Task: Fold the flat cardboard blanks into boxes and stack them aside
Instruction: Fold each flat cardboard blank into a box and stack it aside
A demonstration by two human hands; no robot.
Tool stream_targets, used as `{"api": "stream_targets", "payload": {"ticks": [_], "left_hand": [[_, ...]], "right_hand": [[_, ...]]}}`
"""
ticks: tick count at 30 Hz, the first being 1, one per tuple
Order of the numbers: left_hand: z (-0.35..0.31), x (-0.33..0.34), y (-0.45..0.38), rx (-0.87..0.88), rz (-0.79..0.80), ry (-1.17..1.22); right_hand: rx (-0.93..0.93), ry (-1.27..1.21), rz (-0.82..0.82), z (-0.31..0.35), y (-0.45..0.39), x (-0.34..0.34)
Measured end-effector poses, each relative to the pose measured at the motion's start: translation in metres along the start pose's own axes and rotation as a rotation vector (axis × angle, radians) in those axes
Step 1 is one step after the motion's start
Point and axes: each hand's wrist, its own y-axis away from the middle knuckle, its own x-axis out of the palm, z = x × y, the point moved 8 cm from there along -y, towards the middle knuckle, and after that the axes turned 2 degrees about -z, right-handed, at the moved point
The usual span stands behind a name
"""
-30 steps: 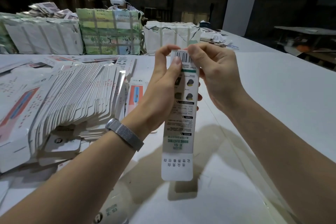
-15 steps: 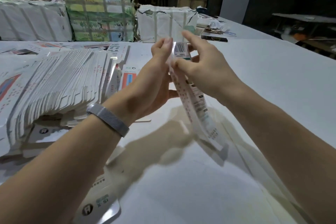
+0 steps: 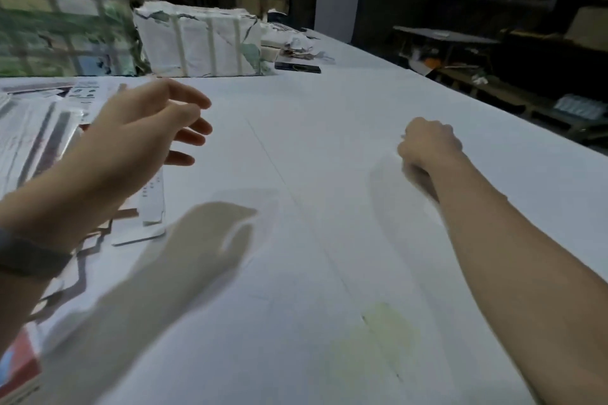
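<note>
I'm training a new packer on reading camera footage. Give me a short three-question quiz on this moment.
1. True or false: the left hand is gripping a cardboard blank.
2. Which hand has its fingers curled? A) left B) right C) both
3. Fill in: the flat cardboard blanks lie on the white table to the person's ____ side.

Key:
1. False; its fingers are spread and hold nothing.
2. B; the right hand is curled, though blur hides whether it holds anything.
3. left

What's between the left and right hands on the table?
Head view: only bare white table with a faint seam line between the left hand and the right hand. No blank lies there.
</note>
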Motion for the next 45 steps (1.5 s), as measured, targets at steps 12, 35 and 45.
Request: {"api": "stream_targets", "payload": {"ticks": [12, 35, 45], "left_hand": [[0.001, -0.036, -0.012, 0.098, -0.126, -0.258], [0.035, -0.077, -0.002, -0.176, -0.129, -1.418], [0.054, -0.17, 0.005, -0.665, -0.238, -1.29]], "right_hand": [[-0.49, -0.447, -0.186, 0.127, 0.072, -0.041], [-0.725, -1.396, 0.447, 0.267, 0.191, -0.002], [-0.739, -1.436, 0.432, 0.262, 0.189, -0.004]]}}
